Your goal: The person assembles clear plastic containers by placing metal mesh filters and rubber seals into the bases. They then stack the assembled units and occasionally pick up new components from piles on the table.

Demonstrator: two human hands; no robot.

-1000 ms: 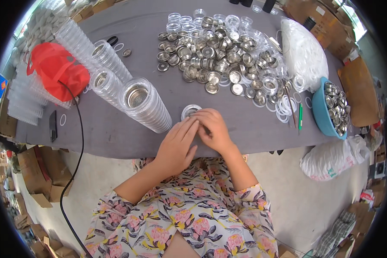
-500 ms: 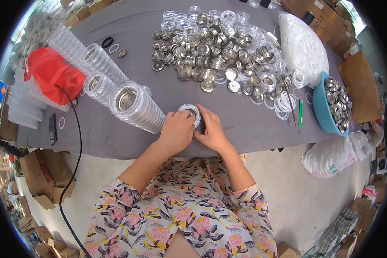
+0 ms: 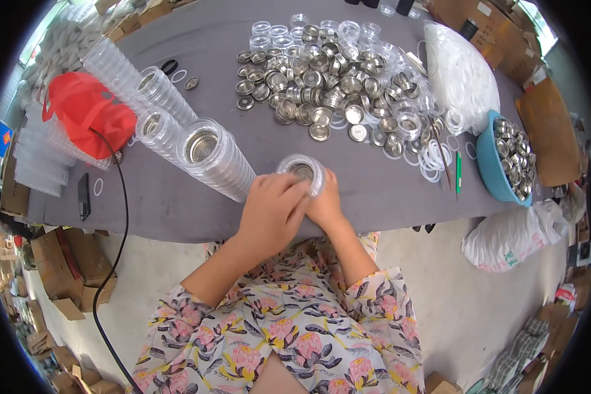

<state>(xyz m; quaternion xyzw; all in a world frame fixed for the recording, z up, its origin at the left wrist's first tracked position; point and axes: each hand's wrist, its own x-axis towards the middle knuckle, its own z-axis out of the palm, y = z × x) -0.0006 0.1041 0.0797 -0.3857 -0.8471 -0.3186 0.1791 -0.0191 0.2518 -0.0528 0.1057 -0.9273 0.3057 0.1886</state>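
Observation:
A round clear plastic cup (image 3: pixel 302 159) with a metal insert in its middle is held up just above the table's near edge. My right hand (image 3: pixel 326 203) wraps its right side, fingers partly hidden behind it. Over its near left rim bend the fingers of my left hand (image 3: pixel 270 209), pressed together and slightly blurred. Close to my left hand, a leaning stack of clear cups with metal inserts (image 3: pixel 233 161) rises toward the far left.
Metal cups (image 3: pixel 322 116) lie heaped with clear ones at the far middle. White rings (image 3: pixel 433 163), a green pen (image 3: pixel 458 174) and a blue basin (image 3: pixel 494 167) of metal cups are on the right. A red bag (image 3: pixel 88 115) and black cable (image 3: pixel 126 217) are on the left.
The cup has come up off the table between my hands, tilted a little. My right hand has shifted behind it, and my left hand has slid to its near rim.

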